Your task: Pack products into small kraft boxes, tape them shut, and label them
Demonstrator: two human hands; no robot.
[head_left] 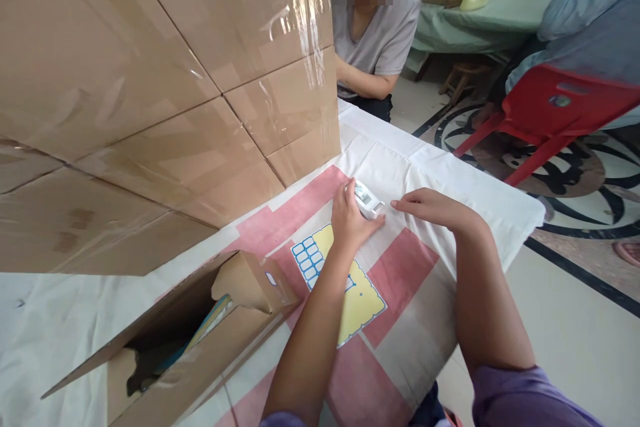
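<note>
- Holding the white device (369,200) is the left hand (347,219); its fingers and thumb are bent around the sides of it, so the hand is closed only as far as the device permits;
- the right hand (433,207) is just beside the device, at the right of the left hand, and does not touch it; its fingers are partly bent and near together; if some small thing is between the fingertips, I cannot tell;
- behind the left hand, toward the wearer, lies the yellow sheet (363,303) with white rounded shapes outlined in blue; the left forearm passes over it and hides a part;
- below both hands is the pink and white cloth (405,260);
- to the left of the left hand and nearer to the wearer stands the open carton (235,343); farther left rises the wall of taped boxes (175,167);
- beyond the hands is a person in a grey shirt (385,33); beyond the right hand, to its right, is a red chair (565,103).
</note>
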